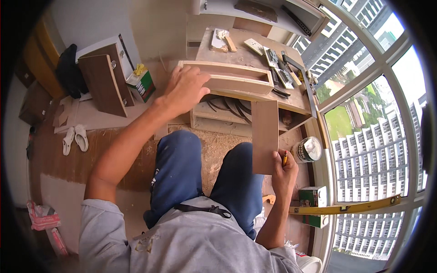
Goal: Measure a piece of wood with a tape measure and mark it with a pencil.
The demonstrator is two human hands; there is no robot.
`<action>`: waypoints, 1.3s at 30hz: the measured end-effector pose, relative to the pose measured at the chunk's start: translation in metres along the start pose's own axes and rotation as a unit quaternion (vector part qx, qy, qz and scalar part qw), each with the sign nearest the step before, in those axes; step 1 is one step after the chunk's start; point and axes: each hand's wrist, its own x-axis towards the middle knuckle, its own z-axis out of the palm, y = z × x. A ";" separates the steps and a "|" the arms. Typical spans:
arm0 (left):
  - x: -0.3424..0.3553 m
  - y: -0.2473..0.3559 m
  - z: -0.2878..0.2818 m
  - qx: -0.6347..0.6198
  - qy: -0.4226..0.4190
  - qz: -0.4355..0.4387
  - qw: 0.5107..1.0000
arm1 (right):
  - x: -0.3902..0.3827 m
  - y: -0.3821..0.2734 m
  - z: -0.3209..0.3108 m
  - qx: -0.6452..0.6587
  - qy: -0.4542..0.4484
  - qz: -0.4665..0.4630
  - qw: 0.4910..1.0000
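Observation:
A long narrow wooden drawer box [241,85] lies along the near edge of the cluttered workbench [207,53]. My left hand [185,88] grips its left end, fingers over the rim and thumb on the near side. Lower and to the right, my right hand [285,167] holds a flat brown wooden board [265,132] by its lower right edge. A yellow pencil [285,158] is tucked between the same fingers. The board stands out in front of the bench, over my right knee, and its upper end comes close to the drawer box.
Metal tools [278,68] and a black square [304,77] lie on the bench's right. A white tub [309,149] and a yellow spirit level [346,208] are by the windows. Cabinet doors [102,84] lean at the left, near a green-and-white tin [142,84] and white clogs [75,139].

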 end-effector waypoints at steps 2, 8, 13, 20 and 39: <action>0.039 -0.011 0.024 0.030 -0.048 0.006 0.998 | 0.001 0.003 0.001 -0.006 0.007 0.010 1.000; 0.110 -0.018 0.062 0.179 -0.271 0.039 0.945 | 0.004 0.014 -0.013 0.021 -0.009 0.053 0.998; 0.121 -0.032 0.069 0.142 -0.225 0.009 0.964 | 0.009 0.021 -0.012 0.103 -0.030 0.068 0.992; 0.069 -0.028 0.046 0.070 -0.061 -0.032 0.995 | -0.004 0.016 0.017 0.099 -0.105 0.048 0.988; -0.212 0.076 -0.032 -0.780 -0.195 -0.430 0.411 | -0.067 0.013 0.069 -0.177 -0.202 -0.103 0.958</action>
